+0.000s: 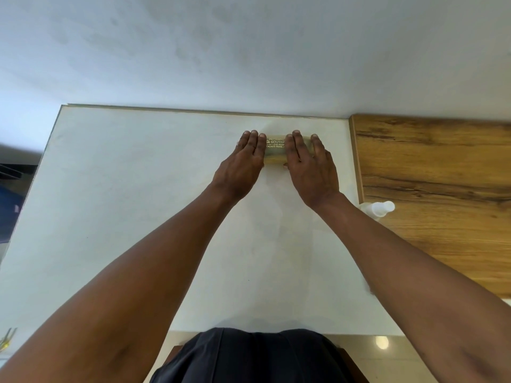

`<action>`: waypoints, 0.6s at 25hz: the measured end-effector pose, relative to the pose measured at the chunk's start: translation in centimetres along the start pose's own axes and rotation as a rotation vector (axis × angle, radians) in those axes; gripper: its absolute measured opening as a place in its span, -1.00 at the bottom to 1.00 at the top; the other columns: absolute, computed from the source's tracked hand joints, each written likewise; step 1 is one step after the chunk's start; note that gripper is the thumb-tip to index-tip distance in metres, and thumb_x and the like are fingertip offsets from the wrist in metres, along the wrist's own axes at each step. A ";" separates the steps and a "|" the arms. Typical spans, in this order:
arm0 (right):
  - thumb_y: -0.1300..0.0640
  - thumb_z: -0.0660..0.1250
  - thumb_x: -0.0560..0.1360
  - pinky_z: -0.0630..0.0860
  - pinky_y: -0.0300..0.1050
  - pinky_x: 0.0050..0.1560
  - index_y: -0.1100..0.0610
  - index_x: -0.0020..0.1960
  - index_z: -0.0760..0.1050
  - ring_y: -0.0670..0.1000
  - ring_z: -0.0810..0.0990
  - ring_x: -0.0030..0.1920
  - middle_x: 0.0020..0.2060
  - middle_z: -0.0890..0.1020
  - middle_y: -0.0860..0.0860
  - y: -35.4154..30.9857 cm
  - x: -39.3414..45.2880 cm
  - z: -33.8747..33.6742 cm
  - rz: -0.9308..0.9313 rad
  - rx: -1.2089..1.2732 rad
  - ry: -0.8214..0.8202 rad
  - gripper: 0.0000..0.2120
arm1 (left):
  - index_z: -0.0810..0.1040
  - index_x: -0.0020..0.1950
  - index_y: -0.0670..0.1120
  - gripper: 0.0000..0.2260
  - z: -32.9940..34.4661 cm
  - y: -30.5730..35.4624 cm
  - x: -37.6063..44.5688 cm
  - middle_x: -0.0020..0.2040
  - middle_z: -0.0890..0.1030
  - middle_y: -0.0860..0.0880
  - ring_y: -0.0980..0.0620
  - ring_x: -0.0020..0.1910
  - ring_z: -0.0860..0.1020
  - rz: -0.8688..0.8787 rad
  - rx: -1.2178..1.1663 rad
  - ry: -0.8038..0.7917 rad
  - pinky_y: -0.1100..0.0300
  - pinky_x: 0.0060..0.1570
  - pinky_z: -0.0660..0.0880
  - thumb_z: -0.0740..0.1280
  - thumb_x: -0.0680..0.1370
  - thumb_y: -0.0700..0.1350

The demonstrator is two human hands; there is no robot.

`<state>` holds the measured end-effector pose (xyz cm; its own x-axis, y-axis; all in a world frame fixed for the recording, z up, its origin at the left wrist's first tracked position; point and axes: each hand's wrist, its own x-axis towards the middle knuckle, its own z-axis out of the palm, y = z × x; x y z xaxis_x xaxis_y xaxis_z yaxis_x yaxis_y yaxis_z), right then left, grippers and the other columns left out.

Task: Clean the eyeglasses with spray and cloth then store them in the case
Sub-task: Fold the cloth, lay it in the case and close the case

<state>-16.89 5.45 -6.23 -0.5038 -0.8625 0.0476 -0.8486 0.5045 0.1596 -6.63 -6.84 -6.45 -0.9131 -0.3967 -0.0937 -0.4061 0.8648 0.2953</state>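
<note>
A pale yellow, see-through eyeglass case (275, 150) with gold lettering lies closed on the white table (138, 189), near its far edge. My left hand (240, 164) lies flat over the case's left end, fingers straight. My right hand (309, 161) lies flat over its right end, fingers straight too. Both hands press down on the lid. A small clear spray bottle (380, 208) lies on its side to the right, just beyond my right forearm. The glasses and the cloth are hidden from view.
A wooden surface (442, 189) adjoins the table on the right. A grey wall (249, 51) rises behind the table's far edge. A dark object (11, 172) sits off the left edge. My dark-clothed lap (249, 357) is at the near edge.
</note>
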 end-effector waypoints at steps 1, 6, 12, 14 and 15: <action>0.10 0.16 0.58 0.45 0.17 0.15 0.24 0.42 0.21 0.33 0.32 0.33 0.40 0.33 0.18 0.1 0.1 0.1 0.006 0.075 -0.033 -0.55 | -0.01 0.49 -0.24 -0.50 -0.2 0.1 0.2 0.52 0.05 -0.24 -0.13 0.51 -0.03 -0.012 -0.036 -0.008 -0.02 0.41 0.19 0.13 0.62 -0.25; 0.02 0.10 0.60 0.31 -0.01 0.26 0.12 0.29 0.44 0.19 0.41 0.26 0.28 0.49 0.06 0.5 1.3 -0.3 0.149 0.503 0.041 -0.66 | 0.19 0.46 -0.21 -0.48 -1.6 0.8 0.6 0.49 0.14 -0.26 -0.17 0.50 0.05 -0.114 -0.257 -0.023 0.06 0.39 0.12 0.29 0.55 -0.16; 0.03 0.35 0.47 0.29 -0.13 0.21 0.12 0.29 0.43 0.16 0.35 0.28 0.26 0.39 0.19 0.7 1.2 -1.1 0.536 0.906 0.010 -0.58 | 0.41 0.33 -0.24 -0.59 -1.5 2.0 -0.4 0.33 0.39 -0.32 -0.23 0.29 0.40 -0.383 -0.569 0.200 0.21 0.15 0.26 0.34 0.52 -0.14; -0.01 0.37 0.45 0.29 -0.09 0.21 0.17 0.33 0.35 0.17 0.36 0.28 0.23 0.42 0.23 0.8 1.2 -1.1 0.657 0.974 -0.021 -0.48 | 0.55 -0.05 -0.20 -0.84 -1.8 2.2 -0.3 -0.11 0.56 -0.25 -0.26 -0.03 0.46 -0.531 -0.682 0.289 0.11 -0.06 0.31 0.35 0.51 -0.10; -0.02 0.37 0.45 0.31 -0.05 0.22 0.19 0.34 0.32 0.19 0.37 0.27 0.24 0.43 0.23 0.8 1.3 -1.0 0.717 1.016 -0.036 -0.44 | 0.46 -0.28 -0.10 -0.82 -2.0 2.1 -0.2 -0.31 0.49 -0.13 -0.20 -0.16 0.40 -0.620 -0.769 0.294 0.11 -0.18 0.29 0.36 0.50 -0.09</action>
<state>-18.06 4.73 -5.03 -0.8956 -0.3861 -0.2210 -0.1129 0.6778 -0.7265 -7.25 -5.52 -3.95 -0.4639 -0.8551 -0.2316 -0.5755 0.0921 0.8126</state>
